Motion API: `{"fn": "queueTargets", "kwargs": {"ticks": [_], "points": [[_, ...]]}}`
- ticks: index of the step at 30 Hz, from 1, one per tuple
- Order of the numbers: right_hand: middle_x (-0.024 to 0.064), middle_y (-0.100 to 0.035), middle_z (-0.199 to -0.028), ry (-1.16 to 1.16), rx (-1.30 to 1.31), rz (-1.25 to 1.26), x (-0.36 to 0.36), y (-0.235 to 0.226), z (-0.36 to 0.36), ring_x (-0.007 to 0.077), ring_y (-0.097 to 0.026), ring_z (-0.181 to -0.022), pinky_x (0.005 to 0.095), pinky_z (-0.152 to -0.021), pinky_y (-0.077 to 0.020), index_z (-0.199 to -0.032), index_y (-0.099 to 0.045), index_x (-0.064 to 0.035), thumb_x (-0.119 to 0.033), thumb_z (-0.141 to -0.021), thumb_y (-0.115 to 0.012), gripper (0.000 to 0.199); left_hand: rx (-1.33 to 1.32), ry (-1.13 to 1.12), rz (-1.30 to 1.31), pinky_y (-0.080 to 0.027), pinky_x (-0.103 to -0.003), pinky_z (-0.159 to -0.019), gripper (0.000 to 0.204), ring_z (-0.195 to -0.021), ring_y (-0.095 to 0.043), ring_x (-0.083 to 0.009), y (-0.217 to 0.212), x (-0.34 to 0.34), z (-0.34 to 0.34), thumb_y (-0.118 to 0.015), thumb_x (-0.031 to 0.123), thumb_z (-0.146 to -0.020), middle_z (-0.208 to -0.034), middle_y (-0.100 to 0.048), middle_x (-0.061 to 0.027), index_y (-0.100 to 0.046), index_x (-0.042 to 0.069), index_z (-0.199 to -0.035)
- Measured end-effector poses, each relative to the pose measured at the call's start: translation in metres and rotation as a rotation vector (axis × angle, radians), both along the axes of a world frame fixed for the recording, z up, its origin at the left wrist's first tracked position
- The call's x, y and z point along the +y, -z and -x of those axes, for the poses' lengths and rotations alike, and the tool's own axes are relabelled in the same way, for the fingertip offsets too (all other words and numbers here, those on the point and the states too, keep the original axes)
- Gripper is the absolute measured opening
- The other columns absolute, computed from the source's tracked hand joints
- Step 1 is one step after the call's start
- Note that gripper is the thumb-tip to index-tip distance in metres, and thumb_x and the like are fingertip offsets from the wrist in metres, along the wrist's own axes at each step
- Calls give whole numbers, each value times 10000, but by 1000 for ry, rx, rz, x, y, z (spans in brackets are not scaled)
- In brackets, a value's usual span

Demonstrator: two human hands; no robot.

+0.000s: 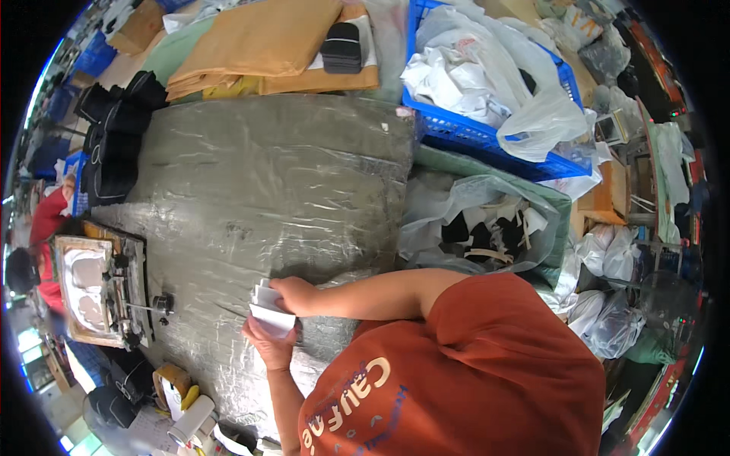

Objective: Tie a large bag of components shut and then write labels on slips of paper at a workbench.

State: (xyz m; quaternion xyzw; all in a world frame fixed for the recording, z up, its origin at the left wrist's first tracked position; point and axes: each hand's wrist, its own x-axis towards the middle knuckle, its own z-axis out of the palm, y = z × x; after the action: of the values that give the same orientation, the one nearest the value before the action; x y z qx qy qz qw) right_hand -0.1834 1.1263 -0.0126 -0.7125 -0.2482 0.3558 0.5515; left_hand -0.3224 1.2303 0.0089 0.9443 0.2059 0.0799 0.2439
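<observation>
Low over the plastic-covered table [258,197], both of my hands hold a small stack of thin white flat pieces [272,319]. My left hand [270,347] grips the stack from its near side, the fingers closed at its lower edge. From the right, my right hand [296,295] pinches the upper part of the pieces. The stack looks fanned or stepped, with several edges showing. Whether the pieces are paper or cloth I cannot tell.
At left stands a clamp-framed press-like fixture [114,292], with black cap-like pieces [114,152] beyond it. Brown paper sheets [251,42] carry a black stack [341,47]. A blue crate [456,125] and a plastic-lined scrap bin [559,228] stand at right. Another person [49,228] is far left.
</observation>
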Motion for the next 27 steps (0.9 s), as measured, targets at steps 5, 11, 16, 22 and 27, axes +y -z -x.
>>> {"fn": "queueTargets", "kwargs": {"ticks": [5,11,16,22,27], "points": [[186,-626,-842,178,320,-201,-16,0,3,254,-639,-794,359,-668,-483,-972,-549,-21,-87,-763,-601,225,-115,61,-40,-356,-448,-857,825,-980,-432,-370,-1,-11,-15,-803,299,-459,-1053,-456,-186,-413,14,-1127],[220,-602,-790,133,-177,-92,-32,-14,3,410,-578,-773,438,-652,-459,-935,-481,-18,-54,-761,-547,190,121,0,-112,-367,-446,-880,963,-1038,-441,-358,-19,-22,-13,-810,270,-456,-1140,-427,-183,-305,5,-1232],[237,-592,-818,113,-151,101,-27,-19,-7,405,-568,-823,462,-689,-441,-922,-486,-5,-44,-754,-549,183,221,-49,-79,-399,-415,-861,1014,-1015,-472,-336,-32,-27,-9,-837,351,-438,-1123,-437,-174,-312,1,-1232],[233,-597,-878,126,-19,115,-24,-11,-15,383,-583,-833,408,-708,-461,-954,-499,27,-35,-756,-555,215,298,-74,-41,-415,-402,-857,995,-1007,-489,-325,-35,-26,-4,-835,340,-456,-1108,-454,-162,-315,23,-1244],[224,-598,-862,161,-78,73,-28,-6,-15,386,-583,-813,407,-688,-458,-939,-504,9,-32,-763,-571,192,365,-97,-20,-418,-398,-861,984,-1013,-488,-327,-33,-29,2,-833,329,-464,-1105,-452,-160,-317,37,-1249]]}}
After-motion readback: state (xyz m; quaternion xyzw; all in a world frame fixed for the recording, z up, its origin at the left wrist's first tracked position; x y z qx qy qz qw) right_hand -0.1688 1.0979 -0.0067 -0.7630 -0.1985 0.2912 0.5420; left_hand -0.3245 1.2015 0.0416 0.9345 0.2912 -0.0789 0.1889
